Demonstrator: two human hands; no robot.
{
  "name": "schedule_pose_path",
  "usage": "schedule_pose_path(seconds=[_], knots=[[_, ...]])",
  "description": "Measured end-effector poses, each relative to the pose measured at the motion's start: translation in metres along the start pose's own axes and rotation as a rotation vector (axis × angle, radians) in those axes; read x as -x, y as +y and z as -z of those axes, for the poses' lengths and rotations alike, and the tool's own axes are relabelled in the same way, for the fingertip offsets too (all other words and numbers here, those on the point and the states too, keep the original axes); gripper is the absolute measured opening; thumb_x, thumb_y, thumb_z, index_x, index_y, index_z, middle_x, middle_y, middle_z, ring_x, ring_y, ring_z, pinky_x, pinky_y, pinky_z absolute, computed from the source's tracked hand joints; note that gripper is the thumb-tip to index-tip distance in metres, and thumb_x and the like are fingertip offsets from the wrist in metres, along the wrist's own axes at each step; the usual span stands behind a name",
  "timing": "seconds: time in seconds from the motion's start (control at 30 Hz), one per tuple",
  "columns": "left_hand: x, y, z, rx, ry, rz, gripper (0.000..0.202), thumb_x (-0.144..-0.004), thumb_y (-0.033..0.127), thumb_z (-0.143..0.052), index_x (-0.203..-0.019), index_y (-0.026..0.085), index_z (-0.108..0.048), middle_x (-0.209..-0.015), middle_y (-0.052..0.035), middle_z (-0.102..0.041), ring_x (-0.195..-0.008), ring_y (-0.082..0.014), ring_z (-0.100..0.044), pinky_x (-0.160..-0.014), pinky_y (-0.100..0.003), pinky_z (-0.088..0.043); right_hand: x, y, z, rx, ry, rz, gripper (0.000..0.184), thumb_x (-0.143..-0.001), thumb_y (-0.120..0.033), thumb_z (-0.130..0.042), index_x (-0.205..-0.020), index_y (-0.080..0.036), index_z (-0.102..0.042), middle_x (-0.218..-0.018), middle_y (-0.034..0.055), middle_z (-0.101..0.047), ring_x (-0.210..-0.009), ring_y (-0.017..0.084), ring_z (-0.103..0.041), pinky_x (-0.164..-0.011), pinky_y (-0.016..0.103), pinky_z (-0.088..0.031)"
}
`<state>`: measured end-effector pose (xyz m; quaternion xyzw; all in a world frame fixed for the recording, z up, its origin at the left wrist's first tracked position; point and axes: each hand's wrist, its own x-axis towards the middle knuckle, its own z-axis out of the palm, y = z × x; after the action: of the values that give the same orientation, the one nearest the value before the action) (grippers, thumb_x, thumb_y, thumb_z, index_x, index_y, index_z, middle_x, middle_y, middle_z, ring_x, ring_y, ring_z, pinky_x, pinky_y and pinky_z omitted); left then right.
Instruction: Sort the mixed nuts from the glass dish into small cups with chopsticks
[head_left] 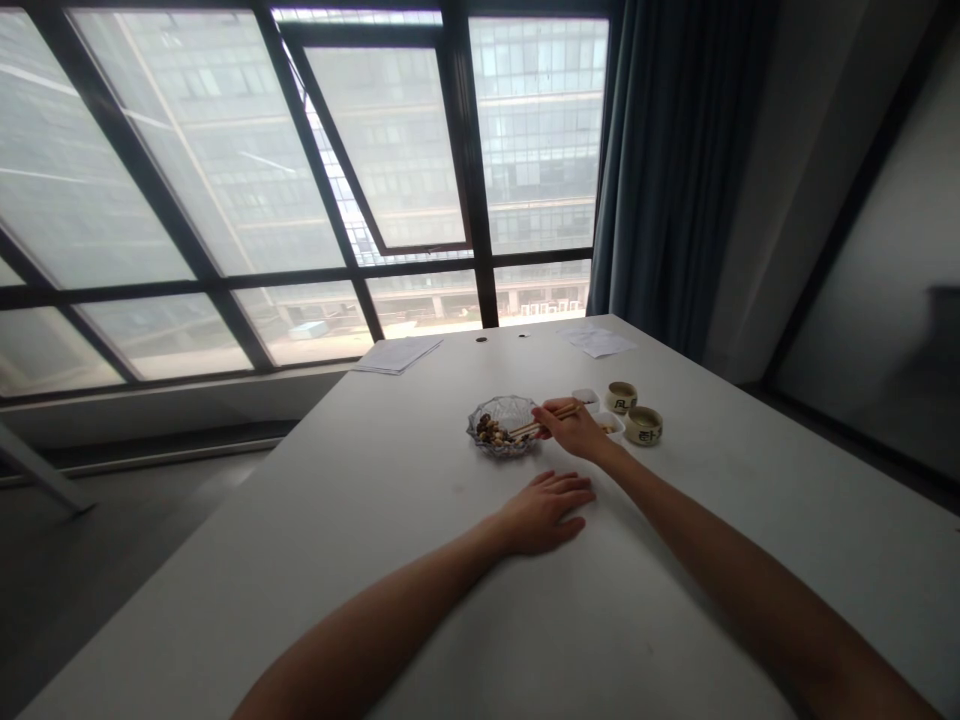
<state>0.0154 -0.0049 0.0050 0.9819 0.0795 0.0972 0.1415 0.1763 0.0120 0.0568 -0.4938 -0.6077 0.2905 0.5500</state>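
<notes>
My right hand (574, 428) is closed around a pair of wooden chopsticks (534, 424), whose tips reach into a glass bowl (505, 411) holding small brown and pale pieces. My left hand (545, 511) lies flat on the white table (390, 560), fingers stretched out, a short way in front of the bowl and holding nothing. Two small white square dishes (609, 423) sit just behind my right hand, partly hidden by it.
Two small cream cups (643, 425) with dark markings stand right of the dishes. Papers (397, 354) lie at the table's far left edge and another sheet (602, 342) at the far right. Large windows and a dark curtain stand behind the table.
</notes>
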Motion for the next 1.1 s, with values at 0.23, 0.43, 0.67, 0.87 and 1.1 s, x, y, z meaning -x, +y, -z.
schedule_pose_path(seconds=[0.23,0.43,0.67,0.87,1.1], knots=[[0.000,0.000,-0.001,0.008,0.003,-0.003,0.049,-0.095,0.039,-0.047,-0.143,0.031,-0.043,-0.152,-0.0027,-0.043,-0.142,-0.0235,-0.036,-0.118,-0.046,-0.022,0.000,0.006,0.003,-0.012,0.003,-0.001,0.039,-0.082,-0.055,-0.065,-0.068,-0.018,-0.065,-0.065,0.0040,-0.071,-0.062,0.022,-0.072,-0.056,0.028,-0.057],[0.000,0.001,0.000,0.010,-0.004,0.002,0.049,-0.095,0.039,-0.047,-0.143,0.031,-0.043,-0.152,-0.0027,-0.042,-0.142,-0.0239,-0.036,-0.119,-0.045,-0.021,0.002,0.004,0.002,-0.028,0.003,-0.005,0.038,-0.081,-0.054,-0.065,-0.068,-0.018,-0.066,-0.063,0.0032,-0.071,-0.061,0.021,-0.072,-0.058,0.028,-0.058],[0.000,0.000,0.000,0.000,-0.001,0.000,0.050,-0.095,0.039,-0.047,-0.144,0.032,-0.042,-0.152,-0.0027,-0.043,-0.141,-0.0237,-0.036,-0.119,-0.044,-0.021,0.001,0.012,0.000,-0.061,0.025,-0.018,0.040,-0.081,-0.057,-0.065,-0.070,-0.019,-0.068,-0.070,0.0049,-0.074,-0.066,0.023,-0.074,-0.060,0.030,-0.060],[0.000,-0.001,-0.001,0.002,0.006,-0.002,0.049,-0.095,0.039,-0.047,-0.143,0.032,-0.043,-0.152,-0.0023,-0.043,-0.142,-0.0224,-0.036,-0.119,-0.042,-0.021,0.000,0.012,-0.002,-0.092,0.090,-0.040,0.044,-0.080,-0.060,-0.065,-0.069,-0.018,-0.069,-0.070,0.0061,-0.074,-0.065,0.024,-0.074,-0.060,0.032,-0.061],[0.001,-0.001,-0.001,0.003,-0.004,0.005,0.050,-0.095,0.040,-0.047,-0.144,0.032,-0.042,-0.154,-0.0028,-0.040,-0.142,-0.0228,-0.035,-0.119,-0.045,-0.021,-0.007,-0.009,0.016,-0.108,0.207,-0.052,0.045,-0.079,-0.060,-0.068,-0.068,-0.016,-0.070,-0.070,0.0098,-0.074,-0.064,0.025,-0.074,-0.059,0.031,-0.063]])
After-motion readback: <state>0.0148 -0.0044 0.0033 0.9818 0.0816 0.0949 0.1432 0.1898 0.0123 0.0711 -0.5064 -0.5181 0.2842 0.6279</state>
